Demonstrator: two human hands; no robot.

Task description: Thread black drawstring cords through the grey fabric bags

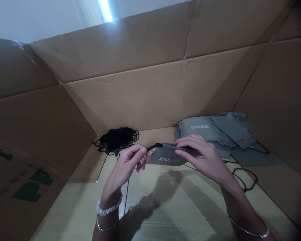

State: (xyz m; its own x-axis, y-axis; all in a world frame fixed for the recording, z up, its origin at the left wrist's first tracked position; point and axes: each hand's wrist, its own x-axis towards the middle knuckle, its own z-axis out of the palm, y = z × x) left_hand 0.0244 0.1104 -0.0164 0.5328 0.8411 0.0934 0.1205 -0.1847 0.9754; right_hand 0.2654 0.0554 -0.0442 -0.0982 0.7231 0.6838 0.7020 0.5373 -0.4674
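Note:
A grey fabric drawstring bag with white INTEX lettering (165, 160) is held up in front of me. My right hand (205, 159) is closed on its top edge, thumb below and fingers above. My left hand (130, 160) pinches a black cord (153, 147) between thumb and forefinger. That cord meets the bag's upper left corner, where a thick dark end or knot shows. The other end of the cord cannot be followed clearly; a thin dark line runs below the right hand. The right fingers cover part of the bag.
Cardboard walls (130, 93) rise at the back and both sides. A heap of black cords (116, 139) lies at the back left. Several grey INTEX bags (203, 125) are stacked at the back right, with a looped black cord (253, 174) in front of them.

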